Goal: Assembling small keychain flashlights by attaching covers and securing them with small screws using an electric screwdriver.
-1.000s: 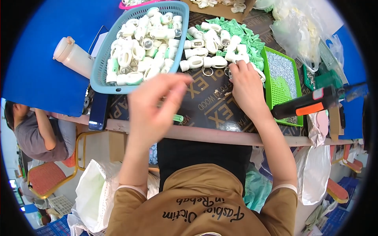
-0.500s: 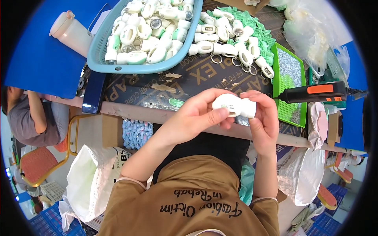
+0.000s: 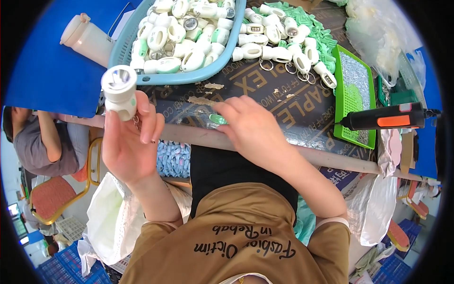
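Observation:
Raised near the basket's front corner, my left hand (image 3: 132, 146) grips a small white keychain flashlight (image 3: 120, 92). Its silver reflector end points up, and a bit of chain hangs by my fingers. At the table's front edge, my right hand (image 3: 253, 130) has its thumb and fingertips closed on one end of a small translucent green plastic piece (image 3: 217, 119), which still lies on the dark tabletop (image 3: 189, 111). Several more white flashlights (image 3: 279, 53), some with key rings, lie beyond my right hand beside a heap of green plastic parts (image 3: 317, 40).
A blue basket (image 3: 189, 78) full of white and green flashlights stands at the back left. On the right are a green tray (image 3: 338, 113) of small metal parts and a black-orange electric screwdriver (image 3: 385, 117). Another person (image 3: 42, 142) sits at far left.
My hands have parted. The flashlight, held between both before, is now in my left hand, lifted to the left and turned reflector up. My right hand has come down to the green piece.

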The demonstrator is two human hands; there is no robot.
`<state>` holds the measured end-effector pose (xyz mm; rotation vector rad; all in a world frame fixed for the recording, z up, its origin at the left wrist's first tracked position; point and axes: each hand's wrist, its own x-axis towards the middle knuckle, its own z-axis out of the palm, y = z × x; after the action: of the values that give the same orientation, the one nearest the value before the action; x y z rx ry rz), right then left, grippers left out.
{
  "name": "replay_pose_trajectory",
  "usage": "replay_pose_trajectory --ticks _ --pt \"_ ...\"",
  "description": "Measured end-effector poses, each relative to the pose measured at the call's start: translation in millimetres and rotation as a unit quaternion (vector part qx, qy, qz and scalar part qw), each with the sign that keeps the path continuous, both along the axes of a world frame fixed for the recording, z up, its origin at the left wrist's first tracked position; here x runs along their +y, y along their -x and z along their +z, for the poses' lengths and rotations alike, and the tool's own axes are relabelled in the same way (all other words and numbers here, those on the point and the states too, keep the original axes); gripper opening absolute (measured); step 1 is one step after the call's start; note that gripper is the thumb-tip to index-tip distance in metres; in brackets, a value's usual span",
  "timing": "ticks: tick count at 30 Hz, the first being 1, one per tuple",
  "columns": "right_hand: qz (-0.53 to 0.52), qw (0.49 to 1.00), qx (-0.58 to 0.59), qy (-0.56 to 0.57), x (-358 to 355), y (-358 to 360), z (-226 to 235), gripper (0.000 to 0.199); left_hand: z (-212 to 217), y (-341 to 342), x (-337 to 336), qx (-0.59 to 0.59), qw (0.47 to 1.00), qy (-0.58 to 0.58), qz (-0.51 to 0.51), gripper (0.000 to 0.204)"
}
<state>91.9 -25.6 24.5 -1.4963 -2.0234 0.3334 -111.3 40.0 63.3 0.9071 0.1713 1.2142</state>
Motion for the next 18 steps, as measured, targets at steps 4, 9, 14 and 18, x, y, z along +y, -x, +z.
replay_pose_trajectory --ticks 4,9,14,18 --pt "-0.001 0.996 -0.087 -0.001 1 4 -7 0.02 -4 -12 -9 0.102 0.994 -0.009 0.033 0.042" --pt "-0.136 0.99 -0.024 -0.035 -46 -34 3 0.022 -22 -48 -19 0.297 0.953 -0.05 -0.024 0.037" --pt "-0.159 0.979 -0.1 -0.08 -108 -79 -15 0.033 -41 -93 -23 0.422 0.886 -0.173 -0.081 0.025" --pt "-0.114 0.982 -0.129 -0.077 -121 -88 -11 0.035 -47 -116 -28 0.466 0.838 -0.28 -0.043 0.029"
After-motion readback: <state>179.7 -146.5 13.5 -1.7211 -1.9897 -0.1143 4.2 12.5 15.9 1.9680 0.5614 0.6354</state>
